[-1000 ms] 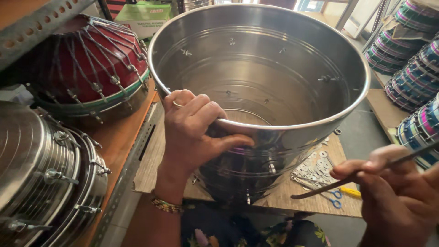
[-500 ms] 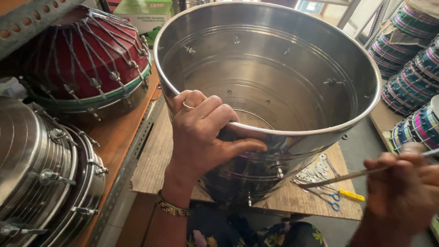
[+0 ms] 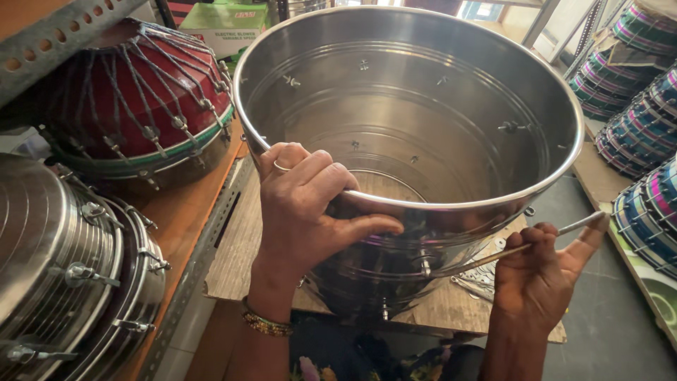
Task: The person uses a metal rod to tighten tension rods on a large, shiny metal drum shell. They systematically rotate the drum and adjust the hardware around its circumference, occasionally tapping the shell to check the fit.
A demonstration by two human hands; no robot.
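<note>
- Left hand [image 3: 307, 212] grips the near rim of the steel shell [image 3: 423, 134], fingers inside, thumb outside
- Shell stands open end up on a wooden board [image 3: 243, 233]
- Right hand [image 3: 543, 275] pinches a thin rod [image 3: 522, 247] just beside the shell's outer wall
- Red drum [image 3: 134, 99] and steel drum [image 3: 63, 261] sit on the shelf at left
- Striped drums [image 3: 635, 120] stacked at right
</note>
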